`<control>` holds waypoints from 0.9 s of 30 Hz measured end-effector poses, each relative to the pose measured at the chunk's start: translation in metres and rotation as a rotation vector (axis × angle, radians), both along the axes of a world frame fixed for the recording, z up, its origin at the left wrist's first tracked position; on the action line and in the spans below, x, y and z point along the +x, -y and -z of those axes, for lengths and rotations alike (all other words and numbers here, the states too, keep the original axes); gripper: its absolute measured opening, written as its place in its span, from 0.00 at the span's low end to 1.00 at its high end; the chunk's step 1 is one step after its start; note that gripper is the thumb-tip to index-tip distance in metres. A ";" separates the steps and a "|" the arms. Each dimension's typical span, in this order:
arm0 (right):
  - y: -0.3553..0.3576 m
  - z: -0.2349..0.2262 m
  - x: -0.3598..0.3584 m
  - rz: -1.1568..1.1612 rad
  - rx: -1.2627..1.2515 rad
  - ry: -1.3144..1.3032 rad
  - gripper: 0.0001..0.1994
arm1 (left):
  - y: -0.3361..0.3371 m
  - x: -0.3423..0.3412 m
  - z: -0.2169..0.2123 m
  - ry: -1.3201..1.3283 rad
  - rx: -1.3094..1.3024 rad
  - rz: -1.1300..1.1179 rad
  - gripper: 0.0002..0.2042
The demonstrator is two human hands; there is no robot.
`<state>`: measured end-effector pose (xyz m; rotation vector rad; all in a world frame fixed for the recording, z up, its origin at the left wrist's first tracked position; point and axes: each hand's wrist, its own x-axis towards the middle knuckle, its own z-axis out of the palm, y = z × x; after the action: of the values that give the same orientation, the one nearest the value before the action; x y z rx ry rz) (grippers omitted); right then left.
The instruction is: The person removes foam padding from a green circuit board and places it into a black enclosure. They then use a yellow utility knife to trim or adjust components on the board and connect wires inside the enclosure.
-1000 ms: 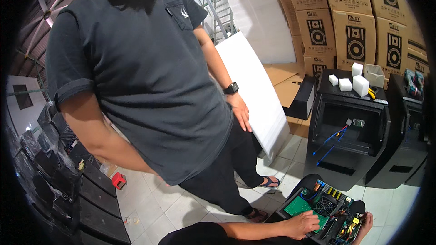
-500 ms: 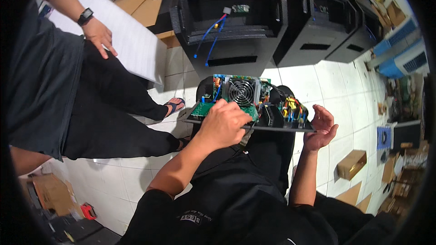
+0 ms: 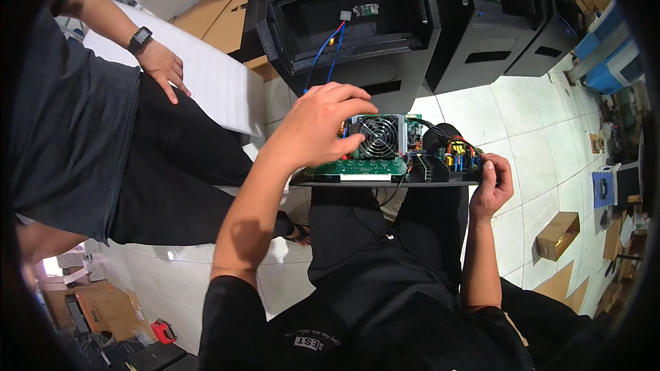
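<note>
A black panel [image 3: 385, 183] lies across my lap, carrying a green circuit board [image 3: 371, 167], a round cooling fan [image 3: 378, 137] with a wire grille, and coloured components [image 3: 462, 158] with wiring at its right end. My left hand [image 3: 320, 124] is over the board's left side. Its thumb and fingers are apart and curved beside the fan, hiding the parts beneath. My right hand [image 3: 493, 185] is closed round the panel's right end, its thumb on the near side. Beyond the board, blue wires [image 3: 320, 51] hang from a white connector [image 3: 345, 16] out of a black speaker cabinet [image 3: 289, 62].
More black cabinets [image 3: 474, 34] stand at the back right. On the left, a person [image 3: 75, 130] in dark clothes rests a hand beside a white foam-like sheet [image 3: 213, 82]. A small cardboard box [image 3: 558, 235] sits on the tiled floor at the right.
My left hand has moved from the board's near edge up and left beside the fan. My right hand, open and apart before, has closed on the panel's right end.
</note>
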<state>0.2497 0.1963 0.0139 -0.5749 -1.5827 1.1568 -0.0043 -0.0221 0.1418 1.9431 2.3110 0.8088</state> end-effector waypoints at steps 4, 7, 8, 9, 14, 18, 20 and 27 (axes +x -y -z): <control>-0.006 -0.003 -0.008 -0.015 -0.016 -0.042 0.06 | -0.023 -0.004 0.011 -0.109 -0.232 0.047 0.25; -0.016 -0.003 -0.011 -0.029 0.006 -0.009 0.06 | -0.043 -0.003 0.016 -0.202 -0.380 0.048 0.27; -0.021 -0.002 -0.011 -0.051 0.013 -0.010 0.05 | -0.050 -0.004 0.016 -0.208 -0.373 0.053 0.26; -0.024 -0.002 -0.011 -0.069 0.029 0.000 0.05 | -0.057 -0.005 0.017 -0.210 -0.368 0.057 0.26; -0.031 0.001 -0.015 -0.082 0.047 -0.011 0.05 | -0.079 -0.013 0.024 -0.117 -0.321 -0.024 0.30; -0.032 0.002 -0.016 -0.088 0.054 -0.003 0.04 | -0.079 -0.017 0.039 0.033 -0.711 -0.022 0.32; -0.035 0.006 -0.013 -0.097 0.049 -0.001 0.04 | -0.078 -0.020 0.045 -0.032 -0.672 -0.025 0.33; -0.056 0.032 -0.006 -0.068 0.088 0.014 0.03 | -0.089 -0.009 0.051 -0.083 -0.626 -0.004 0.28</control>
<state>0.2441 0.2519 -0.0179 -0.4760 -1.6677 1.1294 -0.0130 0.0672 0.0908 1.6998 2.2304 -0.0198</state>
